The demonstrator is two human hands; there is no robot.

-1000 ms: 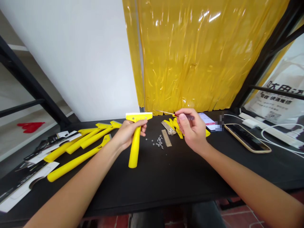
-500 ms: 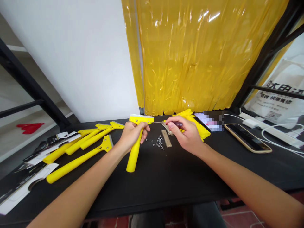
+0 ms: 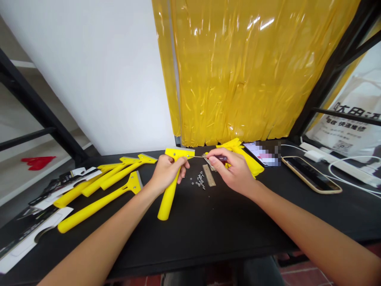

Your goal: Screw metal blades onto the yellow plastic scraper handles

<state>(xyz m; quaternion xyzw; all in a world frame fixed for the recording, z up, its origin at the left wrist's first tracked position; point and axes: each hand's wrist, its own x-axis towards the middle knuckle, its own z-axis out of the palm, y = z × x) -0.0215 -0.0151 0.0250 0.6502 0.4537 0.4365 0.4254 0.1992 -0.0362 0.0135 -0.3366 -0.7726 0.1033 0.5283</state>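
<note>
My left hand (image 3: 168, 172) is closed around the neck of a yellow scraper (image 3: 168, 200), whose head with a metal blade edge points away from me. In my right hand (image 3: 233, 169) is a screwdriver (image 3: 219, 158) with a dark reddish handle, held between thumb and fingers. Its thin shaft reaches left to the screw at the right side of the scraper head; the tip itself is too small to make out. Between my hands on the black table lie several small screws and nuts (image 3: 201, 180) and a flat tan metal strip (image 3: 209, 176).
Several yellow scrapers (image 3: 120, 174) and black-and-white cardboard sleeves (image 3: 35, 234) lie at the left. Behind my right hand are more yellow pieces (image 3: 251, 161). A lit phone (image 3: 260, 153), a dark-screened phone (image 3: 311, 174) and a white power strip (image 3: 342, 163) with cables lie at the right.
The scraper head and the screwdriver have shifted slightly toward me, and the head a little to the right. My right hand's fingers have moved on the screwdriver handle. Both holds remain.
</note>
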